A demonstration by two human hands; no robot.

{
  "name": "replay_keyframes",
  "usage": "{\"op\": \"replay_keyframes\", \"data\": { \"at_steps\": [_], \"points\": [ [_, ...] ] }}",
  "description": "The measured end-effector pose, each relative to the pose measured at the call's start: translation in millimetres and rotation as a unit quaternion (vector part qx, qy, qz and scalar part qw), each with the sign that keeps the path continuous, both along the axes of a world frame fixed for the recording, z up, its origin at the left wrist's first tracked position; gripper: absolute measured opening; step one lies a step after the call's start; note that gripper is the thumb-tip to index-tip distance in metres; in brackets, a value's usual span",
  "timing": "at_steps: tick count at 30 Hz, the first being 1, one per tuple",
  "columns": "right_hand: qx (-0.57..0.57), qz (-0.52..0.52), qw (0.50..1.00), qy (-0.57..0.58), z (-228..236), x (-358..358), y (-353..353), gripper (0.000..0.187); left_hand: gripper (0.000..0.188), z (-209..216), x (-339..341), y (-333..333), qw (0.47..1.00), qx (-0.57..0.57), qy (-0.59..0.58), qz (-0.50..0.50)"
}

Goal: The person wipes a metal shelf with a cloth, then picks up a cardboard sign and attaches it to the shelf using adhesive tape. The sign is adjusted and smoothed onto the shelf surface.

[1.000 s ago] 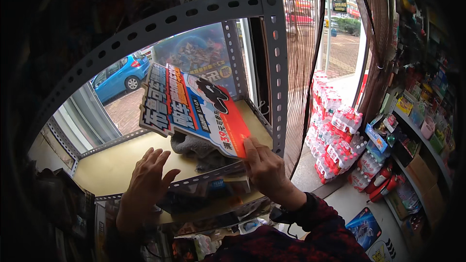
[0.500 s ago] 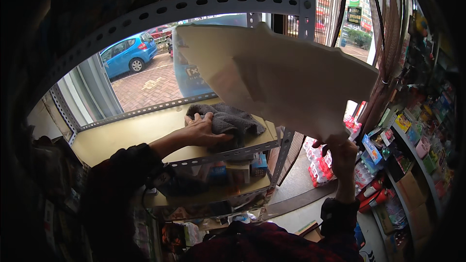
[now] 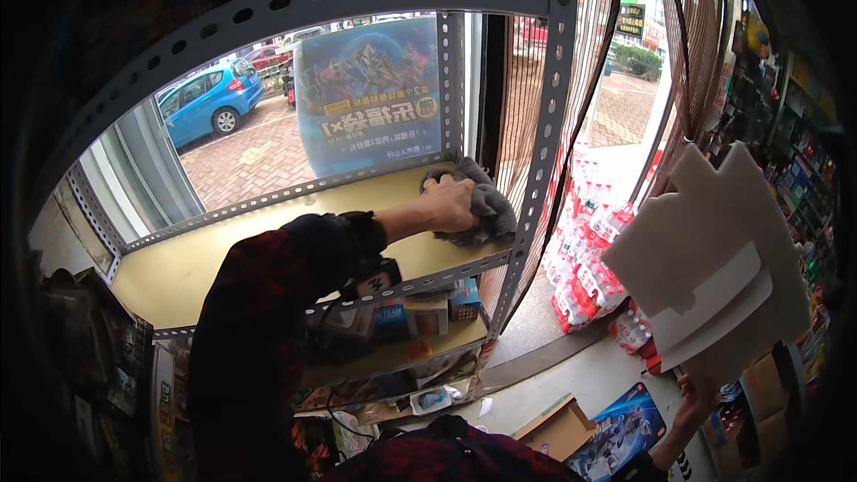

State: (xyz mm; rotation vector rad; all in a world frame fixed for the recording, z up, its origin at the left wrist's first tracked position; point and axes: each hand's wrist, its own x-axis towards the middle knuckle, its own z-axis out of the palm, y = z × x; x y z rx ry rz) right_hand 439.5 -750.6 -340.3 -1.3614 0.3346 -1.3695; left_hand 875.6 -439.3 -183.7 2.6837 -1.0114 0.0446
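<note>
My left hand (image 3: 449, 203) is closed over a grey cloth (image 3: 486, 205). The cloth lies bunched against the right end of a pale yellow shelf board (image 3: 339, 223), close to the perforated metal upright. Low on the right, my right hand (image 3: 699, 403) grips the bottom edge of a large pale cardboard sheet (image 3: 665, 241). This sheet is held up off to the side of the rack. It has notched edges and a folded flap on its face. Part of my right hand's fingers is hidden behind the sheet.
A grey slotted-metal rack (image 3: 303, 0) frames the shelf, with boxes (image 3: 428, 314) one level down. Behind it, a poster (image 3: 370, 98) covers part of the window. Red-and-white bottle packs (image 3: 585, 290) stand near the doorway. An open cardboard box (image 3: 558, 428) and a blue picture box (image 3: 620, 433) lie on the floor.
My left hand and the cloth have moved right along the shelf to its end. My right hand has carried the cardboard sheet down and right, away from the window, uncovering the poster.
</note>
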Motion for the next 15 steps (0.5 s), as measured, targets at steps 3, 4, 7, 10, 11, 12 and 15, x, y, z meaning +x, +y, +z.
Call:
{"op": "replay_keyframes", "data": {
  "at_steps": [3, 4, 7, 10, 11, 12, 15],
  "points": [
    [0.018, 0.015, 0.999, 0.041, -11.2, -14.7, -18.0, 0.022, 0.037, 23.7, 4.0, -6.4, 0.977, -0.136, 0.139, -0.09],
    [0.035, 0.02, 0.999, 0.021, -14.0, -13.2, -24.0, 0.023, 0.032, 34.8, 3.8, -3.7, 0.953, -0.187, 0.206, -0.12],
    [0.074, 0.043, 0.996, -0.007, -16.0, -3.1, -41.6, 0.026, 0.027, 72.5, 4.9, 20.7, 0.902, -0.273, 0.294, -0.161],
    [0.082, 0.065, 0.994, 0.013, -14.9, 10.4, -60.1, 0.029, 0.035, 104.1, 11.6, 74.7, 0.935, -0.229, 0.24, -0.121],
    [0.084, 0.06, 0.995, 0.014, -16.5, 15.4, -65.0, 0.029, 0.036, 108.8, 14.5, 95.2, 0.966, -0.174, 0.175, -0.074],
    [0.088, 0.054, 0.995, 0.016, -19.3, 19.1, -68.9, 0.029, 0.036, 108.6, 16.7, 117.7, 0.981, -0.127, 0.141, -0.042],
    [0.108, -0.002, 0.994, 0.031, -30.1, 24.8, -78.3, 0.03, 0.034, 91.4, 24.2, 180.7, 0.966, 0.0, 0.183, 0.18]
  ]
}}
